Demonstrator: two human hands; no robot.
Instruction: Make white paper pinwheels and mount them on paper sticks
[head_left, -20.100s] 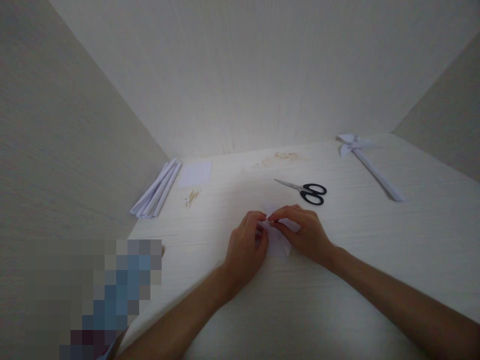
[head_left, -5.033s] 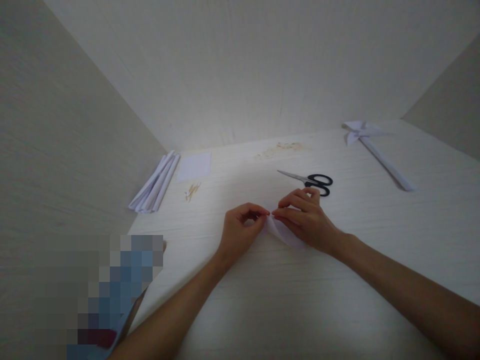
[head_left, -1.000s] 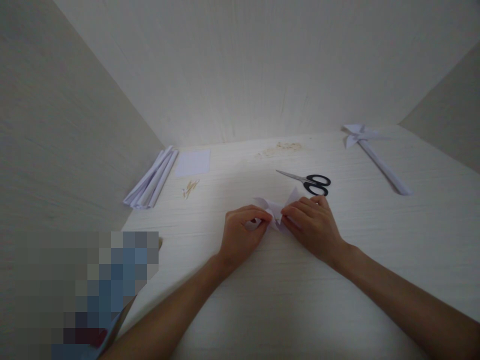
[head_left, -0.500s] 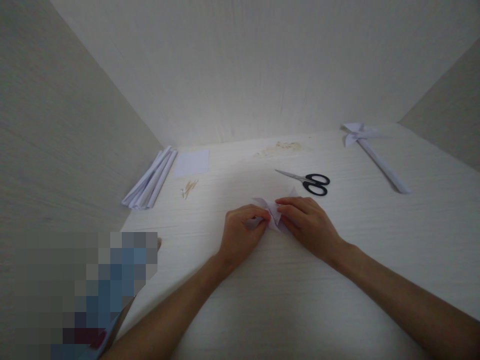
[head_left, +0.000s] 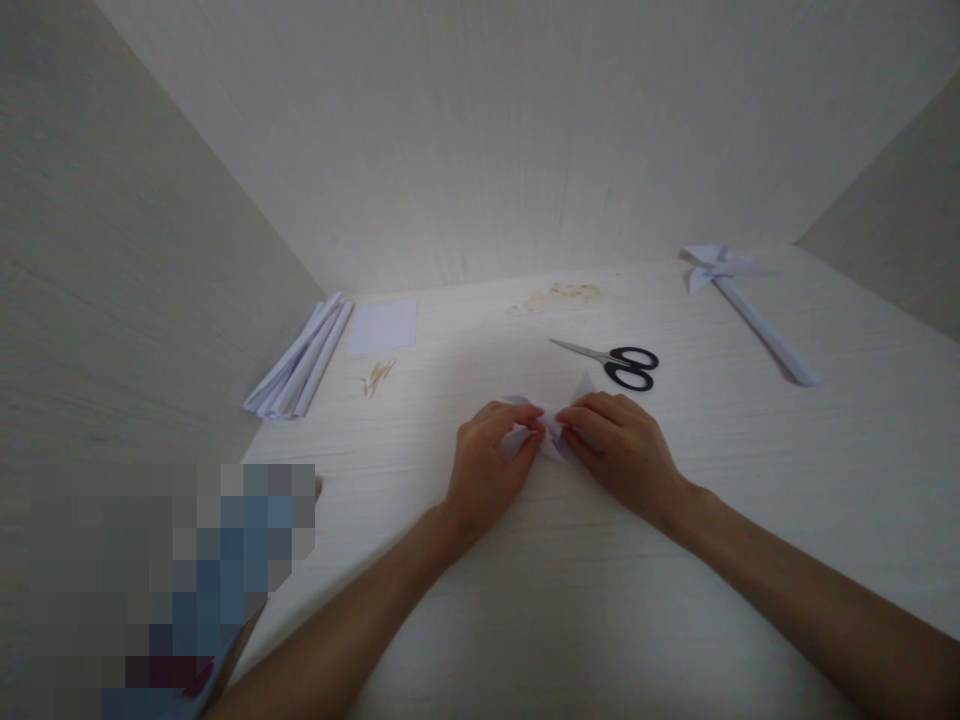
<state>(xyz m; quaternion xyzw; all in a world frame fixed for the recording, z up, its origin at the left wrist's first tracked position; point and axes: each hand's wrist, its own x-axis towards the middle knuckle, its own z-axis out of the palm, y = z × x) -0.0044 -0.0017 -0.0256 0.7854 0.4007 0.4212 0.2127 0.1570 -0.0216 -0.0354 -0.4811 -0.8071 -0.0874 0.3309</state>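
Note:
Both my hands meet over a white paper pinwheel [head_left: 553, 448] near the middle of the table. My left hand [head_left: 491, 455] pinches it from the left, thumb and forefinger at its centre. From the right, my right hand [head_left: 619, 440] grips the paper with its fingertips, close to the left ones. One pointed paper corner sticks up behind the right fingers. Most of the folds are hidden by my fingers. Just beyond my right hand lies a pair of scissors [head_left: 626, 365] with black handles, blades pointing left.
A finished pinwheel on a rolled paper stick [head_left: 766, 328] lies at the right. Several rolled paper sticks [head_left: 304, 360] are piled at the left, beside a white paper square [head_left: 382, 326] and short cotton-tipped sticks [head_left: 377, 378]. Thin scraps [head_left: 574, 292] lie near the back wall.
My left hand has shifted slightly right, its fingertips further over the paper's centre. My right fingers have drawn in a little, and more of the raised paper corner shows.

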